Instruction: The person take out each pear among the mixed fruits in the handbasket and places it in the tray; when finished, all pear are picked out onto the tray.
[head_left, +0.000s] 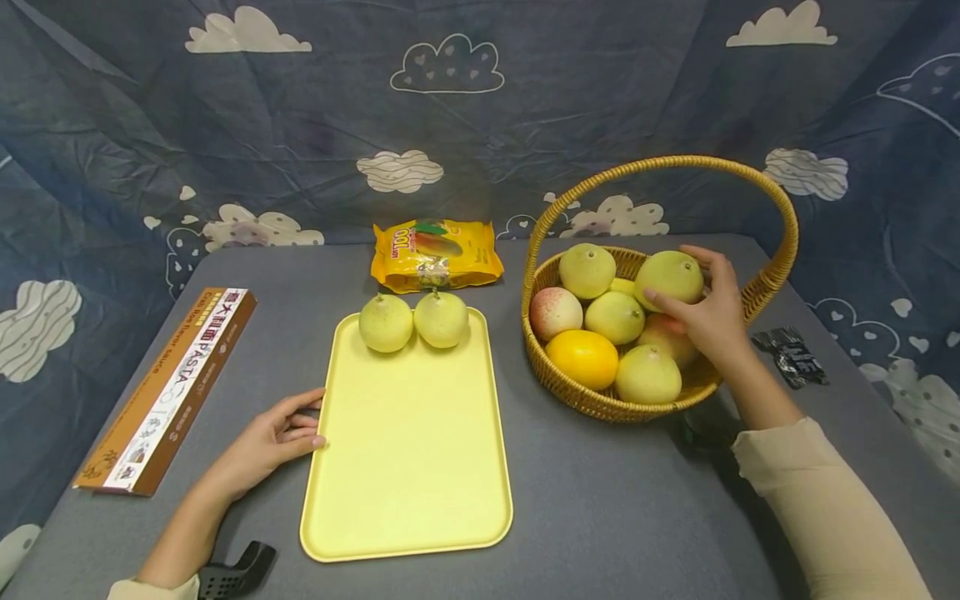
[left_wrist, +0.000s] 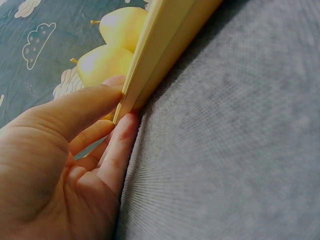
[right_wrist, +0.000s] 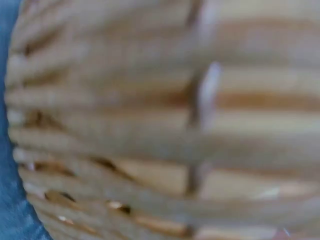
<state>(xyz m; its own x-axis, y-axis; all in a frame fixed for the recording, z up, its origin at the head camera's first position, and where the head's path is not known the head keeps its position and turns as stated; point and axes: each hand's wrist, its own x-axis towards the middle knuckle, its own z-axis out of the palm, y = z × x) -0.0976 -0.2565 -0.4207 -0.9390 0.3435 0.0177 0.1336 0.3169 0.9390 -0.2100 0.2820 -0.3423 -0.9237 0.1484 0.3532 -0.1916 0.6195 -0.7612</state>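
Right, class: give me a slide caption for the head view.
Left hand holds the rim of a yellow tray bearing two green fruits; right hand grips another fruit at a wicker basket.

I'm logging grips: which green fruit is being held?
The green fruit at the back right of the basket, held by the right hand; neither hand grips the other green ones.

Makeshift tabletop set, rm. type unclear — creased cloud-print backdrop (head_left: 322, 133) on 3 sides, grey cloth-covered tbl. (head_left: 585, 500)
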